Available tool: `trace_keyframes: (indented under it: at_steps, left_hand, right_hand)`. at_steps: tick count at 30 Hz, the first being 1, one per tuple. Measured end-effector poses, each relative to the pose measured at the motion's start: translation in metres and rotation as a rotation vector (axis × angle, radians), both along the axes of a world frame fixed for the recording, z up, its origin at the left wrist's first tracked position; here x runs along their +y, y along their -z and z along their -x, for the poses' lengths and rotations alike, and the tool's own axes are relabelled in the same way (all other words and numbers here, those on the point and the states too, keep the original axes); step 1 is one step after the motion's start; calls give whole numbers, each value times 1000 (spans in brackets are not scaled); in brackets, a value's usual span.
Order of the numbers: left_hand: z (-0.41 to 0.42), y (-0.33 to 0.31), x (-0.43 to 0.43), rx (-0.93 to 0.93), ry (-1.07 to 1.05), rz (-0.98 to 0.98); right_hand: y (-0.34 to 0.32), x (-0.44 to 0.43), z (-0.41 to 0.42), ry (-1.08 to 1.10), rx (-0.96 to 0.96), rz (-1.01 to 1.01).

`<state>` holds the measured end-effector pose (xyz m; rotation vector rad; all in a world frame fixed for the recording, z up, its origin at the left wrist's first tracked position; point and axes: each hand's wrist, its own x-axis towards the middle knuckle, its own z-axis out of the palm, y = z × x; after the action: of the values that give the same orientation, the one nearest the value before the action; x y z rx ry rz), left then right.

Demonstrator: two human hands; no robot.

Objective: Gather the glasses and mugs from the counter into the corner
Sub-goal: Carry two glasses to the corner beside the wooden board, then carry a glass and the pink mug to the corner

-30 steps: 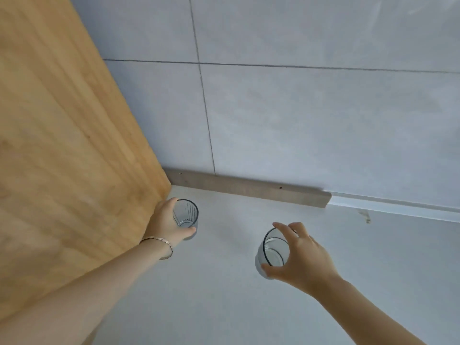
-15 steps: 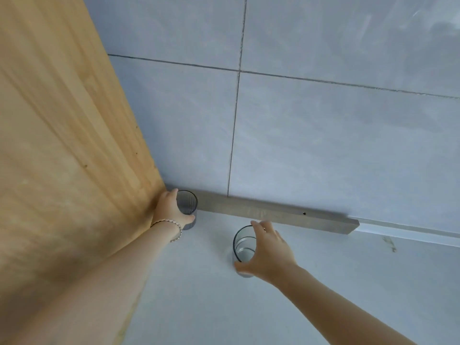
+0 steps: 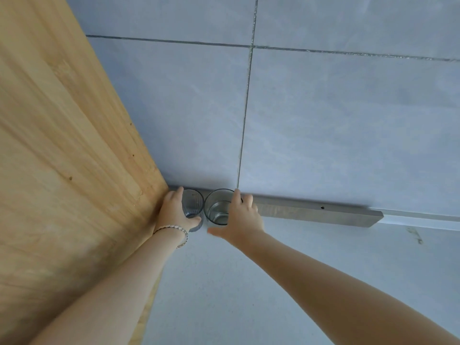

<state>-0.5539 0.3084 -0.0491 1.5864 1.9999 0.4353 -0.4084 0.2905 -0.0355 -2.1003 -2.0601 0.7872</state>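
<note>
Both reach forward: left grip point(image 3: 175, 213) holds glass point(image 3: 193, 203), right grip point(image 3: 243, 220) tumbler point(image 3: 218, 208).

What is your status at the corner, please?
Left hand grips ribbed glass in corner. Right hand holds smooth glass beside it. Grey strip behind both.

Left hand point(image 3: 174, 212) is covering the wall of the ribbed glass point(image 3: 193, 204) nearest the wooden panel point(image 3: 62, 145), right hand point(image 3: 242, 220), thumb point(image 3: 215, 231) blurring, is masking the side of the plain glass point(image 3: 219, 207) away from that panel, and both forearms point(image 3: 336, 285) are running off the bottom edge.
</note>
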Motion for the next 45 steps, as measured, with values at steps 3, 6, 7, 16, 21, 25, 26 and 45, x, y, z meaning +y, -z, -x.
trace_keyframes:
  at_steps: [3, 6, 7, 16, 21, 25, 26, 45]
  left_hand:
    - [-2, -4, -3, 78, 49, 40]
    - [-8, -12, -14, 274, 97, 57]
    - [-11, -16, -21, 331, 104, 29]
    - [-91, -33, -112, 330, 471, 166]
    - [-204, -33, -151, 381, 717, 392]
    - [-311, -36, -188, 337, 818, 405]
    - [-337, -36, -197, 333, 840, 403]
    - [-683, -25, -320, 289, 855, 386]
  right_hand:
    - [1, -4, -2, 87, 116, 89]
    - [0, -10, -8, 180, 287, 128]
    - [1, -16, -14, 191, 320, 150]
    - [-15, -121, -154, -36, 35, 431]
    - [-29, -199, -278, 36, -124, 527]
    - [-43, -263, -384, 150, -176, 536]
    - [-45, -278, -411, 181, -180, 529]
    - [-44, -437, -810, 872, -6, 317]
